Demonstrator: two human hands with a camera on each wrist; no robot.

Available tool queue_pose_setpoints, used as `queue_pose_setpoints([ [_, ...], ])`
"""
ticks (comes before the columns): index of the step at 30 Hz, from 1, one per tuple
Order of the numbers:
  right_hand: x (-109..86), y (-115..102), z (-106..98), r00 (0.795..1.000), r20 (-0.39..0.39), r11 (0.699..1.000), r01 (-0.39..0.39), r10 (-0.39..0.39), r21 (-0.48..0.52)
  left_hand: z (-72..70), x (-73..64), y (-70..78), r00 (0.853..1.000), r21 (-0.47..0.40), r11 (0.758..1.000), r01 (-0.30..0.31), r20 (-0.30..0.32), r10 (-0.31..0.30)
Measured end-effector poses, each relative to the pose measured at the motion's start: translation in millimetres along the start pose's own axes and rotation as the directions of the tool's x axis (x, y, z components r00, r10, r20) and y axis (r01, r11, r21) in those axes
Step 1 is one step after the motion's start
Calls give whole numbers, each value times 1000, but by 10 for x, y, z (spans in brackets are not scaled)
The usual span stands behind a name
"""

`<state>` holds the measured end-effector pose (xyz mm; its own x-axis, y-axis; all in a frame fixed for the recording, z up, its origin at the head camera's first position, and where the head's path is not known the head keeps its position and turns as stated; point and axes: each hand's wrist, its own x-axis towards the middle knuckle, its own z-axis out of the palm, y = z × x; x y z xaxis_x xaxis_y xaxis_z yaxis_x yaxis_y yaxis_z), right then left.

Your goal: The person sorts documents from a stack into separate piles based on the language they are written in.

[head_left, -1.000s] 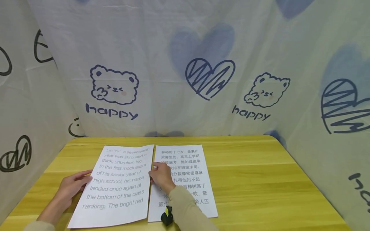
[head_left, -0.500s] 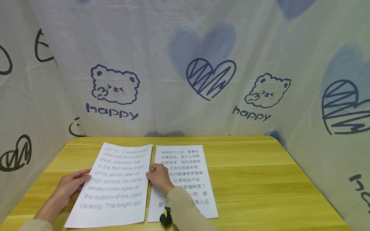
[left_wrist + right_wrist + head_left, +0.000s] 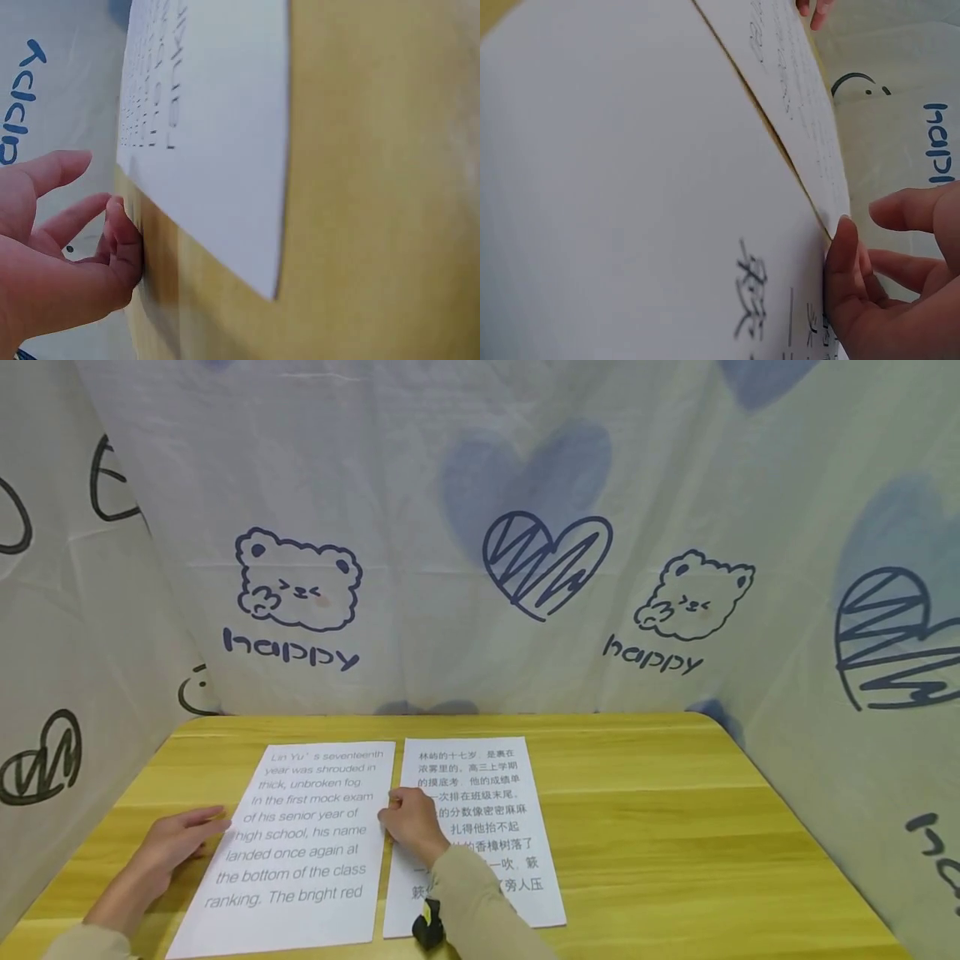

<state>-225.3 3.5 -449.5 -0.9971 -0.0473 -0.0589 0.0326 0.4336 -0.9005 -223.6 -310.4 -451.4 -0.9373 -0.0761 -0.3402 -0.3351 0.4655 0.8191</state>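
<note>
A white sheet printed with English text (image 3: pixel 300 852) lies flat on the left part of the table. Beside its left edge is my left hand (image 3: pixel 168 852), thumb and fingers apart with nothing between them; in the left wrist view the hand (image 3: pixel 67 247) stands just off the paper. My right hand (image 3: pixel 412 822) is at that sheet's right edge, over the neighbouring sheet with Chinese text (image 3: pixel 517 827), and covers part of its print. In the right wrist view, the right hand's (image 3: pixel 900 277) fingertips rest by the narrow gap between the sheets, with its thumb lifted away.
The yellow wood-grain table (image 3: pixel 675 843) extends to the right of both sheets. A white cloth (image 3: pixel 420 610) with bear and heart drawings hangs behind and along both sides. A black strap piece (image 3: pixel 429 927) sits at the right wrist.
The English sheet has shifted slightly left and gone from bowed and raised to flat on the table. Both hands have moved a little left, and both have let go of its edges.
</note>
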Motion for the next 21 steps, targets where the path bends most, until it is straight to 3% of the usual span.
queue_pose_setpoints([
  [6,-29,-27,-111,999,33,1000,0,-1,31,-78,-68,53,1000,17,1000,-11,-6,11],
  [13,-54,-19,-421,995,72,998,62,-64,31,-111,-218,219,999,37,998,-44,-28,46],
  [17,-78,34,-658,990,120,998,68,-68,0,-4,-229,252,994,65,995,-81,-65,86],
  [21,-104,127,-885,989,132,997,78,-73,-30,209,-245,283,990,77,991,-106,-87,112],
])
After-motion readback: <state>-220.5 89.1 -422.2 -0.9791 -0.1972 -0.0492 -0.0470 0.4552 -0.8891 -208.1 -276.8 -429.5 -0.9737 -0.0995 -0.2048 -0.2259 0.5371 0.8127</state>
